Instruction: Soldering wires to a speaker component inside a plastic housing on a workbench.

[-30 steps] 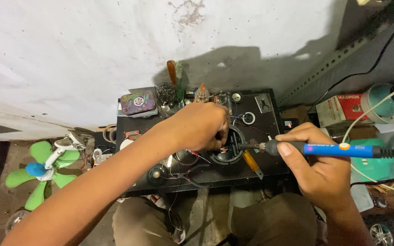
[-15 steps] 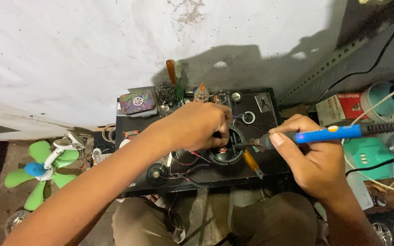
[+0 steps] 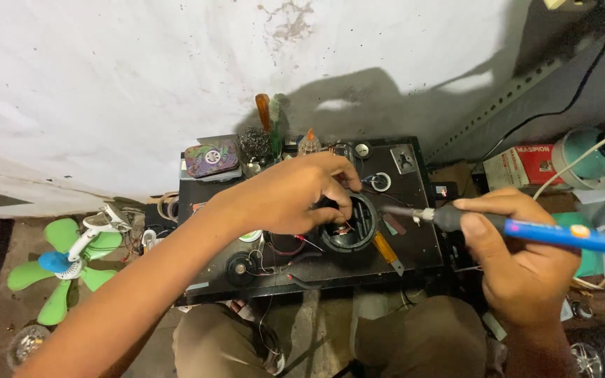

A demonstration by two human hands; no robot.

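Right hand [image 3: 526, 269] gripping blue soldering iron [image 3: 561, 234], tip nearing round housing [image 3: 350, 225]; left hand [image 3: 295, 192] fingers pinching wires inside, needing steadiness.

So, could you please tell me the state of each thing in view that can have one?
Soldering iron: held in the right hand, tip level, pointing at the round opening.
Left hand: fingers pinched at the rim of the round opening.
Black panel: lying flat, thin wires loose across it.
Green fan blade: lying on the floor, detached.
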